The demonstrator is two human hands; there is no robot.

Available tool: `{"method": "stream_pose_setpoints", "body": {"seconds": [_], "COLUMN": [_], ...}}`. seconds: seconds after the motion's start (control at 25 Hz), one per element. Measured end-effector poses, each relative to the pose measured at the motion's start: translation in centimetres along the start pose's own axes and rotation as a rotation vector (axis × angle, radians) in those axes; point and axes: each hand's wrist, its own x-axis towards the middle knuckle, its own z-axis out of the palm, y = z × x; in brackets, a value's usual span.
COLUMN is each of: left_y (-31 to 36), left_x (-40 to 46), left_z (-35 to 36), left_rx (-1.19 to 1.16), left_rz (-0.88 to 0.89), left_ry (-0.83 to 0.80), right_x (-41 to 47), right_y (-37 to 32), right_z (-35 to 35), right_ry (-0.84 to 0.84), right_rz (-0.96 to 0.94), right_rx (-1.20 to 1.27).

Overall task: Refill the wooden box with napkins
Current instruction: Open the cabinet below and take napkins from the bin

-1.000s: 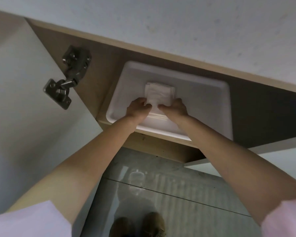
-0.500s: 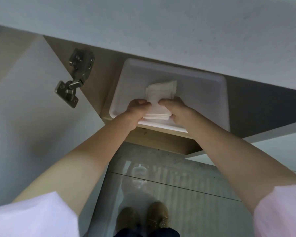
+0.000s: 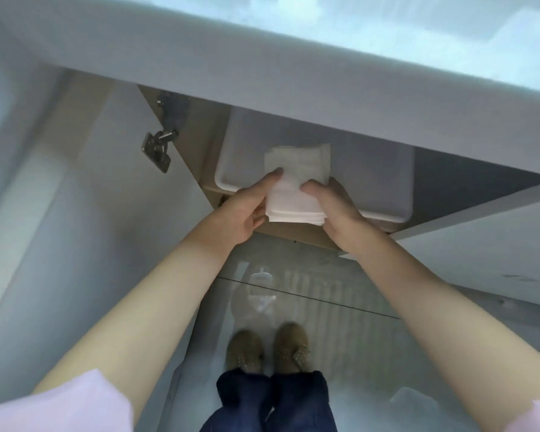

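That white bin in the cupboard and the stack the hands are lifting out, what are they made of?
The bin looks like smooth, matte white plastic, judging by its rounded moulded rim. The stack looks like soft white paper napkins: thin layered edges show at its near end. Both hands grip it.

You are standing at fitted cabinetry of the domestic or kitchen kind: a pale countertop overhangs an open base cabinet with a wood-toned carcass, its door swung out on a concealed metal hinge. A white plastic bin sits inside. The glossy tiled floor reflects light.
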Motion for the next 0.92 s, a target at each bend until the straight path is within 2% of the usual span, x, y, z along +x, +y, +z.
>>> {"method": "stream_pose_setpoints", "body": {"seconds": [0.12, 0.16, 0.32, 0.48, 0.72, 0.92], "left_y": [-1.2, -1.6, -3.5, -4.3, -2.3, 0.8], "left_x": [-3.8, -5.1, -10.1, -15.0, -20.4, -24.2], "left_z": [-0.8, -0.9, -1.1, -1.9, -2.0, -0.8], "left_rx": [-0.150, -0.203, -0.260, -0.272, -0.330, -0.347], "left_rz": [-0.038, -0.025, 0.092, 0.077, 0.096, 0.167], "left_ry": [-0.235, -0.264, -0.144, -0.143, -0.210, -0.246], "right_x": [-4.7, -6.4, -12.7, -17.3, -21.6, -24.1], "right_y": [0.5, 0.5, 0.3, -1.2, -4.4, -8.6], "right_z": [0.0, 0.2, 0.5, 0.0, -1.5, -1.9], "right_ry": [-0.075, -0.088, -0.110, -0.090, -0.120, -0.103], "right_rz": [0.025, 0.035, 0.055, 0.107, -0.072, -0.184], "right_rx": [0.034, 0.013, -0.076, -0.080, -0.229, -0.231]}}
